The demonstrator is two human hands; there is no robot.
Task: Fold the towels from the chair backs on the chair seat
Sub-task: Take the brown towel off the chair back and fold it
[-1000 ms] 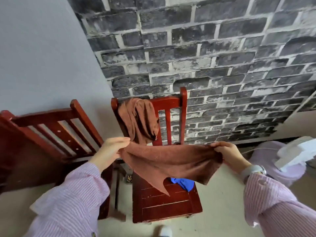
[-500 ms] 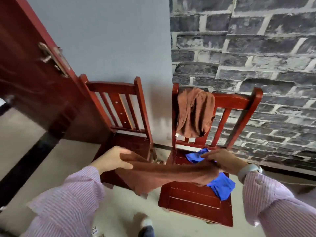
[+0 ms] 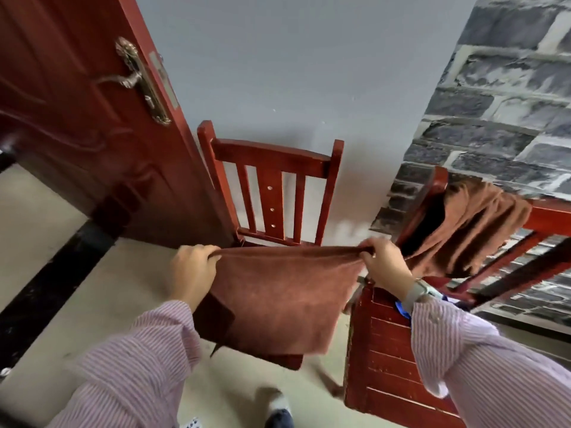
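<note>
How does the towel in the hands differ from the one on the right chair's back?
The held towel is stretched flat by its top edge between the left hand and right hand; the draped towel hangs bunched and wrinkled over the right chair back. The held one hangs before the left chair; the draped one is untouched. Both are brown.

left hand (image 3: 191,270) and right hand (image 3: 384,263) pinching brown towel (image 3: 278,298) taut, over chair (image 3: 272,193)

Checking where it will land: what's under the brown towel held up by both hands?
The held towel hangs over the left chair; only a seat corner shows below it. The rest of the seat is covered.
</note>
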